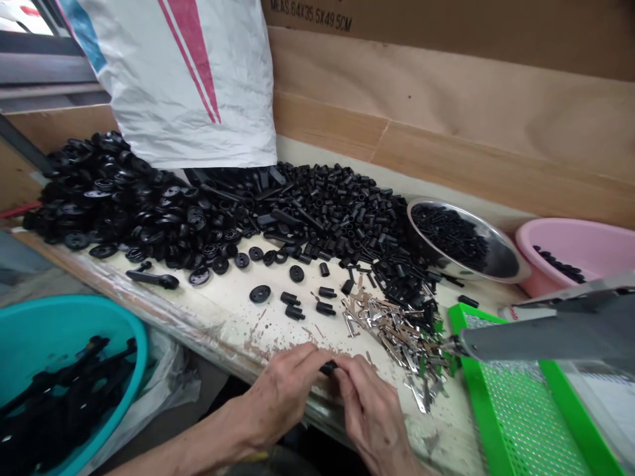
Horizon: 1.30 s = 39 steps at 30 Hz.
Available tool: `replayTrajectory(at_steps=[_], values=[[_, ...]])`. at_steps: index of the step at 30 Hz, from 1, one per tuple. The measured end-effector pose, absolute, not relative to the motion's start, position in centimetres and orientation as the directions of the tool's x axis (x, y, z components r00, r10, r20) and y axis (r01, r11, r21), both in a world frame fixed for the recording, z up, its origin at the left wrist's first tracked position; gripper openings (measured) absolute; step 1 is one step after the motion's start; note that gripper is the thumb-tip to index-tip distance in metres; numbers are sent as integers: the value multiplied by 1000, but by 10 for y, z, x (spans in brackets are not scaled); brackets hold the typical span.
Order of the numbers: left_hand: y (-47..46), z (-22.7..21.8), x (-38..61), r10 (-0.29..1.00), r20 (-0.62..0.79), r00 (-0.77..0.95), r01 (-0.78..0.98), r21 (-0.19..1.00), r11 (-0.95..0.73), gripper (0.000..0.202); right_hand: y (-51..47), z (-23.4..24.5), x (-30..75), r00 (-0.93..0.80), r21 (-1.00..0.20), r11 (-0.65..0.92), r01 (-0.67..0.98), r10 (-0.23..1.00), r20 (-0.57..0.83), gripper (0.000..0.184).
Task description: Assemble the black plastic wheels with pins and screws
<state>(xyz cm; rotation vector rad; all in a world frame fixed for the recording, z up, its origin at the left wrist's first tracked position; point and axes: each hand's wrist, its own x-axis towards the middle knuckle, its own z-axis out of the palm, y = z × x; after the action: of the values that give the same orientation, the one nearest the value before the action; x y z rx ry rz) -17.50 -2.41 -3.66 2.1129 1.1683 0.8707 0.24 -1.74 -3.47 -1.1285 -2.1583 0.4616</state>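
Note:
Near the table's front edge, my left hand (285, 390) and my right hand (372, 406) meet around a small black plastic part (328, 367). The fingers of both are closed on it, the left at one end and the right at the other. Most of the part is hidden by my fingers. Just beyond lie several short black stepped cylinders (325, 308) and an oval black disc with holes (260, 294). To the right of my hands is a loose pile of thin shiny metal strips (397, 330).
Heaps of black discs (114, 198) and black sleeves (347, 198) cover the back, under a white sack (198, 79). A steel bowl (506, 254), pink basin (585, 231), green tray (476, 390) and grey tool arm (536, 330) stand right; a teal tub (141, 337) left.

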Motion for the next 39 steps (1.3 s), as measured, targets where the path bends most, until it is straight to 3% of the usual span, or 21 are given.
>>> replayTrajectory(at_steps=[10, 15, 20, 26, 33, 39], values=[[-13, -19, -218, 935, 211, 285, 626, 698, -348, 24, -11, -36, -24, -395, -556, 463, 691, 885, 247, 36], [-13, -25, -229, 942, 207, 263, 758, 560, -335, 25, -11, -37, -17, -347, -549, 390, 739, 919, 187, 37], [-10, -45, -230, 917, 309, 252, 790, 481, -379, 27, 3, -31, 14, -281, -380, 378, 844, 916, 286, 30], [-10, -44, -232, 914, 317, 255, 759, 520, -392, 26, 61, -23, 66, -85, -232, 194, 953, 908, 411, 32], [-8, -29, -248, 914, 378, 150, 746, 563, -355, 24, 99, -43, 75, -118, -142, 195, 970, 896, 429, 27], [-9, -23, -245, 937, 283, 206, 746, 574, -337, 25, 92, -44, 83, -158, -137, 221, 966, 918, 363, 25]])
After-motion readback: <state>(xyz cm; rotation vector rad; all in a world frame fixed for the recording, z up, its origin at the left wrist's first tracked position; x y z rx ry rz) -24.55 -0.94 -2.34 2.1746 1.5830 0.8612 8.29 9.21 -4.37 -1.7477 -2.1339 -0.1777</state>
